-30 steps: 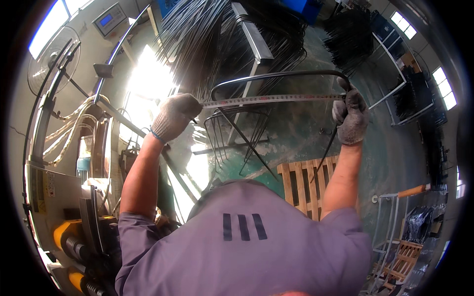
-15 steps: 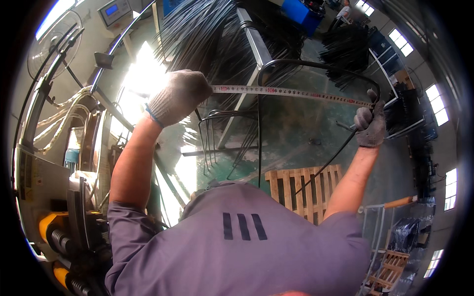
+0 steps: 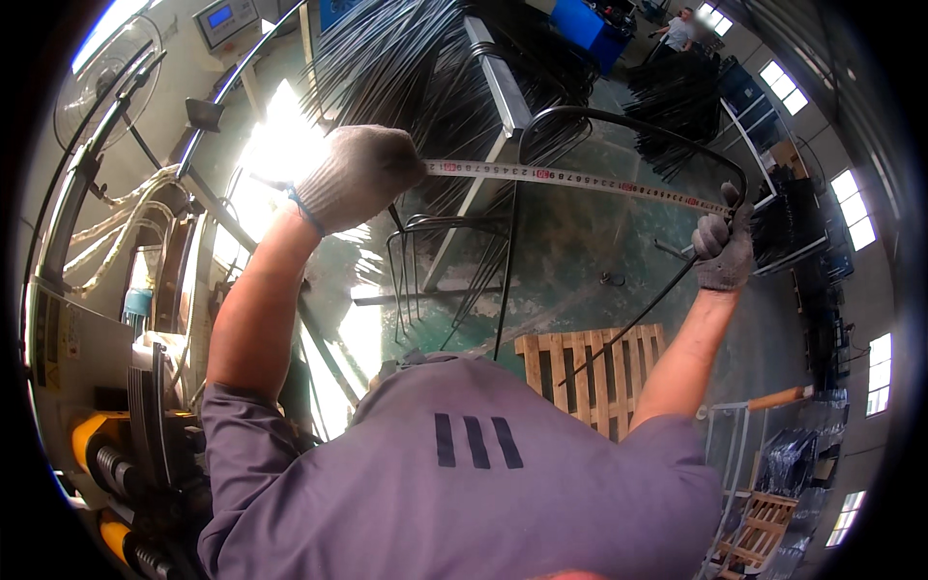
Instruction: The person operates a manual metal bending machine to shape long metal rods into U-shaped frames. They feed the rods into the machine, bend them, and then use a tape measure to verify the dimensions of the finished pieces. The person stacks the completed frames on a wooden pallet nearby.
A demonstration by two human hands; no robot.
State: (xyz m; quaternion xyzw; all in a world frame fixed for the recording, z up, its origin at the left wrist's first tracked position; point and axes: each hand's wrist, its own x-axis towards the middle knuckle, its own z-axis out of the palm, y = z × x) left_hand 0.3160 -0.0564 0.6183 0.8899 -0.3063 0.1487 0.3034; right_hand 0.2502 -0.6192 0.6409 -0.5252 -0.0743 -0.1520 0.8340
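Head view: I see tape (image 3: 580, 178) drawn across bent rod (image 3: 633, 123), unretracted; left grip (image 3: 360, 179) clenching tape, right grip (image 3: 723, 249) grasping rod.

My gloved left hand (image 3: 362, 179) is curled around the left end of the measuring tape (image 3: 570, 177), its bare forearm (image 3: 256, 309) slanting up from below. At the tape's right end, my gloved right hand (image 3: 725, 246) closes with bent fingers (image 3: 712, 232).

Rods (image 3: 382, 77) lie behind the tape measure (image 3: 580, 180), a fan (image 3: 99, 85) left, a pallet (image 3: 601, 387) on the floor (image 3: 570, 266)
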